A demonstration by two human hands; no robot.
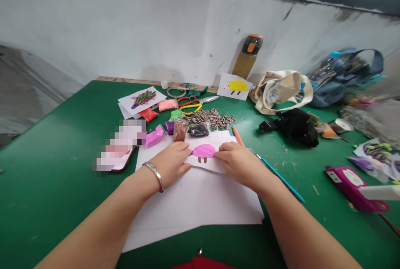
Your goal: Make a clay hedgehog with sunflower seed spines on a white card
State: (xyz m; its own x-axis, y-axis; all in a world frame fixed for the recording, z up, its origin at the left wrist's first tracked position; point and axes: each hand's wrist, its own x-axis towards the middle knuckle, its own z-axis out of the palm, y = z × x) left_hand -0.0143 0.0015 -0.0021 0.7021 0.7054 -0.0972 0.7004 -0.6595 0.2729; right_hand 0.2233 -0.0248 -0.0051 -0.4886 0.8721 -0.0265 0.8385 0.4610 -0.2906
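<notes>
A small white paper card (214,166) lies on larger white sheets in front of me. On it is a hedgehog-like figure with a flat pink clay body (203,151), short brown legs and a purple tip at the left. My left hand (171,164), wearing a silver bangle, holds the card's left side; its index fingertip meets the purple tip and the thumb is lower down. My right hand (239,161) is closed at the other side, bunched fingertips on the card and touching the pink clay's edge. Both palms are hidden.
Bagged clay (180,130), sunflower seeds (212,118) and yellow-handled scissors (192,110) lie beyond the card. A phone (120,152) is at left. A blue pen (281,179), black cloth item (296,127) and magenta device (356,188) are at right. A bottle (246,58) stands by the wall.
</notes>
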